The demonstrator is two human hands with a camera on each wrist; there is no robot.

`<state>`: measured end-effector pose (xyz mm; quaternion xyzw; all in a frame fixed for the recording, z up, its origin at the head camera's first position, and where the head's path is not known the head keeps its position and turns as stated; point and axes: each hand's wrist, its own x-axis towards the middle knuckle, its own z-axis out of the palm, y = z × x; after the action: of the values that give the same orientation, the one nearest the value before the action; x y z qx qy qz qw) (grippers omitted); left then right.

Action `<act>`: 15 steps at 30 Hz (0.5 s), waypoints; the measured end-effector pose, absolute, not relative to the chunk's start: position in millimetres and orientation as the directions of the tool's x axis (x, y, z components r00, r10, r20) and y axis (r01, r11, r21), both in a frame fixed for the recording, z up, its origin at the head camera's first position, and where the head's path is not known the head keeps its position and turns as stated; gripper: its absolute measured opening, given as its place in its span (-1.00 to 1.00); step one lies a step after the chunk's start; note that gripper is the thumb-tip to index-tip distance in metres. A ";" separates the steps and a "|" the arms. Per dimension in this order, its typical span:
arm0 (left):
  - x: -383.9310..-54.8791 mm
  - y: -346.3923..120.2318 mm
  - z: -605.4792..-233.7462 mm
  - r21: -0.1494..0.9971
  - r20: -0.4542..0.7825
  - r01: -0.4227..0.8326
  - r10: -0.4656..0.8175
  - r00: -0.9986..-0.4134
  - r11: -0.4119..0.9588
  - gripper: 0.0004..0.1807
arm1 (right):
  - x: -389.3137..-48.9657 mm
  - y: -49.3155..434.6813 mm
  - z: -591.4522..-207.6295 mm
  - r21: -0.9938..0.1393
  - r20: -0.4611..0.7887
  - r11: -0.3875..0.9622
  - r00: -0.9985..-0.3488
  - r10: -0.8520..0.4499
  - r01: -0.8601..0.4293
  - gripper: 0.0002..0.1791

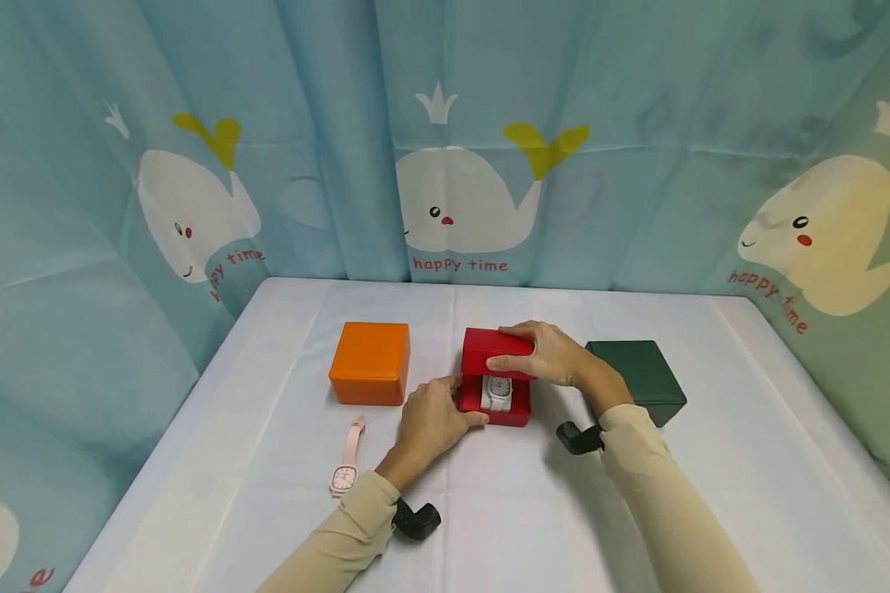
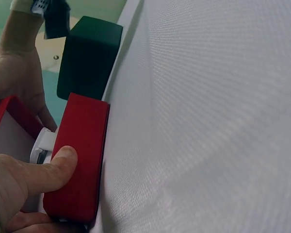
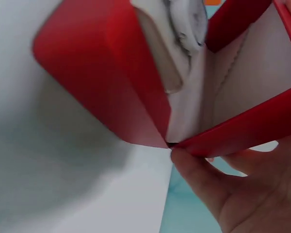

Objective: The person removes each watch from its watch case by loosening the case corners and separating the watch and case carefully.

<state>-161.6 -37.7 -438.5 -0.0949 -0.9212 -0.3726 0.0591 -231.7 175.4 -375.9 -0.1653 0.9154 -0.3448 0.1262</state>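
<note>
A red watch box (image 1: pixel 510 419) stands on the white table with its hinged lid (image 1: pixel 482 344) partly raised. Inside it sits a white watch (image 1: pixel 498 392) on a pale cushion. My left hand (image 1: pixel 432 418) grips the base at its left side, with the thumb (image 2: pixel 60 167) on the front wall. The lid is held by my right hand (image 1: pixel 552 356), fingers over its top and right side. In the right wrist view, the lid's pale lining (image 3: pixel 257 73) shows. Left of my left hand lies a pink watch (image 1: pixel 346 469), strap stretched out.
A closed orange box (image 1: pixel 371 362) stands to the left of the red one. On the right, a dark green box (image 1: pixel 638 379) is partly behind my right forearm. A whale-print curtain (image 1: pixel 326 165) hangs behind the white table (image 1: pixel 267 395).
</note>
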 end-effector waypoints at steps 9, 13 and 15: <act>-161.4 -35.6 -437.9 0.669 0.153 0.189 0.115 -0.982 0.719 -0.43 | -252.1 176.6 -361.7 -0.718 -0.239 0.684 -0.877 -0.416 -0.129 -0.12; -159.3 -35.8 -438.0 0.665 0.161 0.196 0.119 -0.980 0.721 -0.42 | -254.6 176.1 -361.5 -0.741 -0.266 0.668 -0.881 -0.390 -0.072 -0.08; -157.8 -36.4 -438.5 0.660 0.160 0.195 0.119 -0.980 0.725 -0.42 | -255.1 175.2 -362.5 -0.757 -0.276 0.653 -0.888 -0.368 -0.035 -0.06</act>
<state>-157.8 -36.4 -438.5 -0.0846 -0.9273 -0.3607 0.0533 -255.1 175.2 -362.5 -0.1140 0.8850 -0.4009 0.2075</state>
